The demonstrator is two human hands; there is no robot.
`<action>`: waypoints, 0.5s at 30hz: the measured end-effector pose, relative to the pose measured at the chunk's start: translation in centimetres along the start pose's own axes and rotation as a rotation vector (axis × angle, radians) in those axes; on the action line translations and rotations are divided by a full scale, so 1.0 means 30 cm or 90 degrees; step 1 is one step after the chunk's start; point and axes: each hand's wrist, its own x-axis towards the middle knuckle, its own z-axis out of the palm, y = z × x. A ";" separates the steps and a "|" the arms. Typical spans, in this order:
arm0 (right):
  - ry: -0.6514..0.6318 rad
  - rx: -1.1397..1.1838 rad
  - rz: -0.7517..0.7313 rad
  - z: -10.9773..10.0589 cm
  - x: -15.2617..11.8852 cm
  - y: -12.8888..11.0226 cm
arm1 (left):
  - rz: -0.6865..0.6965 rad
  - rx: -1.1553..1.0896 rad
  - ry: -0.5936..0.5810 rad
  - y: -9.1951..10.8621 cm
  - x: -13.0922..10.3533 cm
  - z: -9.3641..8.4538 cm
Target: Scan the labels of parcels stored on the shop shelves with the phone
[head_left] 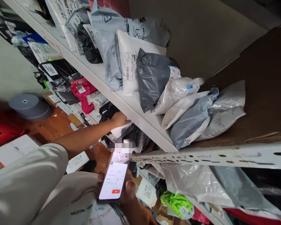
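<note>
My right hand (130,192) is closed around a smartphone (113,179), its thumb along the right side and fingertips on the left. The screen is lit, with lines of text and a red button; its upper part is pixelated. My left hand (120,119) reaches under the edge of the upper shelf (121,104), among bagged parcels on the level below. A white parcel (118,131) lies right by that hand, with black plastic parcels (137,137) beside it. The shelf edge and parcels hide my left fingers, so their grip does not show.
Grey and white mailing bags, such as a dark grey one (152,78), stand on the upper shelf. A perforated white beam (213,157) crosses the right side. Numbered parcels line the lower left. A grey stool (30,107), white boxes (16,150) and a green parcel (176,203) are around.
</note>
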 end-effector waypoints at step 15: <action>0.405 0.031 -0.329 0.003 -0.124 0.135 | 0.063 0.166 -0.180 0.071 -0.117 -0.034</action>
